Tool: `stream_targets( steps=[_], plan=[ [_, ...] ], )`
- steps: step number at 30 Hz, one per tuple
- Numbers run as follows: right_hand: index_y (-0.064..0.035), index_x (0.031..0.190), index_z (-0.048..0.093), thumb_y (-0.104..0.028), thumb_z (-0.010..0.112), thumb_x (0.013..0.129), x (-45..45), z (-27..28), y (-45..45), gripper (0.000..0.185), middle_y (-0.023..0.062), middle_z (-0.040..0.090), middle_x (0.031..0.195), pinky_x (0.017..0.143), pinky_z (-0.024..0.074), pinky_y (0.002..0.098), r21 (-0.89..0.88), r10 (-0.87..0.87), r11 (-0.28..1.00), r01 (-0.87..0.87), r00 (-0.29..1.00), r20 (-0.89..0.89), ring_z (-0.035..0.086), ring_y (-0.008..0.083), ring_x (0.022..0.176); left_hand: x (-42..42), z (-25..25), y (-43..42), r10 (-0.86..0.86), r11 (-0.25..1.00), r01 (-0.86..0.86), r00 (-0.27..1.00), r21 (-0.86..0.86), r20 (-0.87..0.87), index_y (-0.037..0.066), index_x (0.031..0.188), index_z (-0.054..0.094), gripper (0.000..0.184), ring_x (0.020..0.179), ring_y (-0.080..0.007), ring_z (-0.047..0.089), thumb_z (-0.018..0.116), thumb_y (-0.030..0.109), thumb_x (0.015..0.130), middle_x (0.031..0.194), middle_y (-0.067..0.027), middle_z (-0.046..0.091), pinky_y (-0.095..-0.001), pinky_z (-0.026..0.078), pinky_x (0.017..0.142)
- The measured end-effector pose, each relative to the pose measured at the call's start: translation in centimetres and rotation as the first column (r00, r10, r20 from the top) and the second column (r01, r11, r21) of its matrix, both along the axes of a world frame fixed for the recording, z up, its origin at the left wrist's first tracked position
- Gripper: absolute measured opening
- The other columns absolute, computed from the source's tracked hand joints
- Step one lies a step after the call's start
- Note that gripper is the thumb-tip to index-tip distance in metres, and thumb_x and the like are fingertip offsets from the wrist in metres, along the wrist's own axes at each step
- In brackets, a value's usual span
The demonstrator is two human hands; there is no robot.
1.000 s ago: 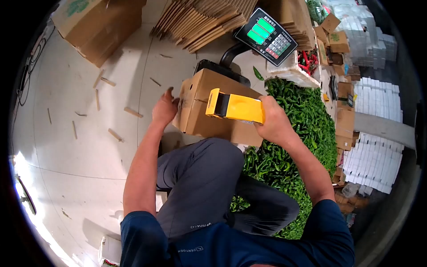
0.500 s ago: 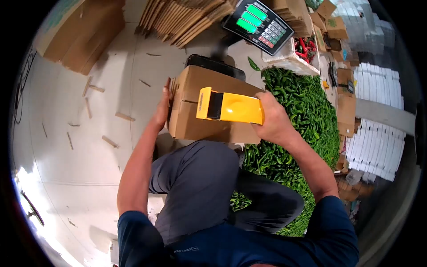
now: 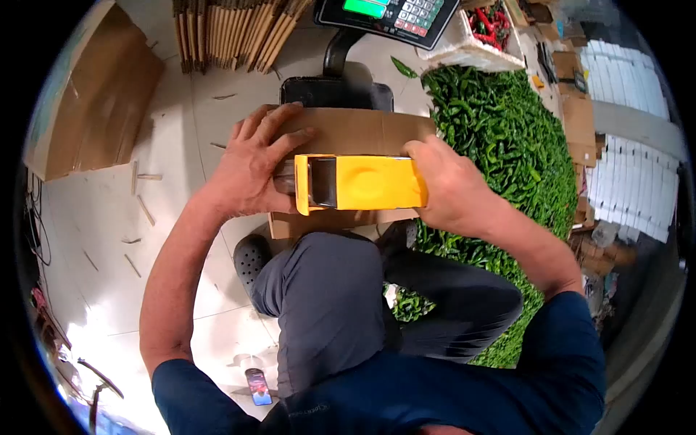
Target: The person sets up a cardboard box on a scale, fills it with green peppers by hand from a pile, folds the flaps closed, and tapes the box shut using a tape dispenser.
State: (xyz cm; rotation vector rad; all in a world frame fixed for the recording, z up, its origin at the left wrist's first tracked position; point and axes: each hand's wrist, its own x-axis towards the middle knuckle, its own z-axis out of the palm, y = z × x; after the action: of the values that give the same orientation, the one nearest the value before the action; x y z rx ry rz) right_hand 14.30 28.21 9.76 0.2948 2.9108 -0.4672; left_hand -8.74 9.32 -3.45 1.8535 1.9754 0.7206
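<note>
A cardboard box (image 3: pixel 362 129) sits in front of my knees, beside the black platform of a scale (image 3: pixel 301 90). Over its top lies a yellow tape dispenser (image 3: pixel 380 181), its front end pointing left. My right hand (image 3: pixel 453 185) is wrapped round the dispenser's right end. Spread over the box's left end is my left hand (image 3: pixel 250 163), thumb and fingers apart, close to the dispenser's front. A strip of clear tape seems to run between that hand and the dispenser; its exact hold is hard to see.
Green chili peppers (image 3: pixel 500 145) form a large heap on the right. Red peppers (image 3: pixel 491 27) fill a white foam box behind it. The scale's display (image 3: pixel 391 14) stands at the back. Folded cardboard (image 3: pixel 232 32) and a large carton (image 3: pixel 98 94) are at the left; a phone (image 3: pixel 258 386) lies on the floor.
My left hand has moved from the box's left side onto its top left end. The dispenser has shifted left and turned level. The view has shifted too.
</note>
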Motion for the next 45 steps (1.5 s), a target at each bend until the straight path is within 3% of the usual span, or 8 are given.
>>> stream_targets(
  steps=[5, 13, 19, 24, 28, 35, 43, 45],
  plan=[
    [-0.0012, 0.12, 0.049, -0.002, 0.074, 0.071, 4.5, 1.1, 6.9, 0.055, 0.0186, 0.056, 0.104, 0.084, 0.0521, 0.0473, 0.057, -0.035, 0.998, 0.025, 0.982, 0.186, 0.06, 0.0412, 0.101, -0.4, -0.1, 0.1, -0.022, 0.999, 0.019, 0.997, -0.033, -0.071, 0.022, 0.145, 0.05, 0.103, 0.146, -0.0433, 0.028, 0.071, 0.081, 0.064, 0.156, -0.0151, 0.036, -0.0594, 0.021, 0.122],
    [-0.0032, 0.114, 0.047, 0.002, 0.072, 0.067, 6.6, 0.1, 8.4, 0.054, 0.0186, 0.055, 0.108, 0.082, 0.0535, 0.0477, 0.094, -0.07, 0.994, 0.059, 0.99, 0.122, 0.061, 0.0417, 0.1, 3.7, 2.6, 1.8, 0.037, 0.972, -0.129, 0.911, -0.198, -0.412, 0.016, 0.158, 0.031, 0.121, 0.154, -0.0409, 0.005, 0.045, 0.097, 0.069, 0.163, -0.0189, 0.024, -0.0575, -0.004, 0.125],
    [-0.0007, 0.11, 0.049, 0.002, 0.068, 0.071, 7.1, 0.0, 8.1, 0.043, 0.0191, 0.057, 0.107, 0.082, 0.0549, 0.0461, 0.083, -0.042, 0.996, 0.035, 0.995, 0.086, 0.062, 0.0404, 0.1, 7.8, 2.2, 7.0, -0.034, 0.988, -0.016, 0.946, -0.152, -0.322, 0.008, 0.158, 0.03, 0.117, 0.153, -0.0381, 0.019, 0.052, 0.086, 0.073, 0.164, -0.021, 0.022, -0.0573, 0.007, 0.124],
    [-0.0001, 0.108, 0.048, 0.001, 0.066, 0.074, 7.8, -0.2, 8.7, 0.039, 0.0193, 0.057, 0.105, 0.081, 0.0549, 0.046, 0.072, -0.032, 0.997, 0.028, 0.998, 0.059, 0.062, 0.0402, 0.1, 9.9, 2.6, 10.6, -0.036, 0.999, 0.027, 0.964, -0.035, -0.264, 0.012, 0.147, 0.047, 0.084, 0.133, -0.0396, 0.044, 0.066, 0.055, 0.077, 0.149, -0.0191, 0.045, -0.0549, 0.027, 0.116],
    [-0.0008, 0.111, 0.047, 0.002, 0.07, 0.071, 8.9, 0.5, 9.5, 0.046, 0.0185, 0.056, 0.106, 0.082, 0.0533, 0.0463, -0.004, -0.051, 0.999, 0.052, 0.989, 0.141, 0.061, 0.04, 0.102, 10.0, 2.5, 10.3, -0.027, 0.999, 0.021, 0.975, -0.032, -0.221, 0.024, 0.143, 0.054, 0.079, 0.133, -0.0404, 0.043, 0.072, 0.056, 0.073, 0.146, -0.0182, 0.046, -0.0554, 0.027, 0.116],
    [-0.0036, 0.115, 0.048, 0.002, 0.073, 0.07, 16.2, -0.7, 16.8, 0.052, 0.0163, 0.056, 0.114, 0.087, 0.0521, 0.0463, 0.069, -0.21, 0.978, 0.198, 0.931, 0.297, 0.06, 0.0391, 0.108, 10.1, 3.3, 10.4, -0.079, 0.995, 0.058, 0.962, -0.086, -0.262, 0.021, 0.148, 0.049, 0.102, 0.137, -0.0423, 0.038, 0.069, 0.076, 0.065, 0.149, -0.0214, 0.041, -0.0566, 0.023, 0.118],
    [-0.0023, 0.121, 0.049, -0.006, 0.074, 0.077, 20.1, -14.1, 17.8, 0.05, 0.0186, 0.058, 0.11, 0.086, 0.0526, 0.0442, -0.194, -0.308, 0.931, 0.309, 0.951, 0.037, 0.062, 0.0395, 0.102, 13.0, 2.8, 12.3, -0.086, 0.987, 0.024, 0.914, -0.159, -0.397, 0.012, 0.153, 0.041, 0.103, 0.144, -0.0434, 0.029, 0.057, 0.08, 0.077, 0.155, -0.0262, 0.034, -0.0581, 0.017, 0.119],
    [-0.0016, 0.122, 0.049, -0.009, 0.074, 0.08, 20.9, -22.6, 17.2, 0.049, 0.0193, 0.059, 0.109, 0.087, 0.0527, 0.0429, -0.437, -0.441, 0.798, 0.415, 0.896, 0.047, 0.062, 0.0389, 0.103, 14.9, 2.7, 14.0, -0.112, 0.988, 0.062, 0.919, -0.14, -0.379, 0.011, 0.153, 0.04, 0.101, 0.146, -0.0437, 0.027, 0.056, 0.078, 0.079, 0.156, -0.0255, 0.032, -0.059, 0.016, 0.119]
  ],
)
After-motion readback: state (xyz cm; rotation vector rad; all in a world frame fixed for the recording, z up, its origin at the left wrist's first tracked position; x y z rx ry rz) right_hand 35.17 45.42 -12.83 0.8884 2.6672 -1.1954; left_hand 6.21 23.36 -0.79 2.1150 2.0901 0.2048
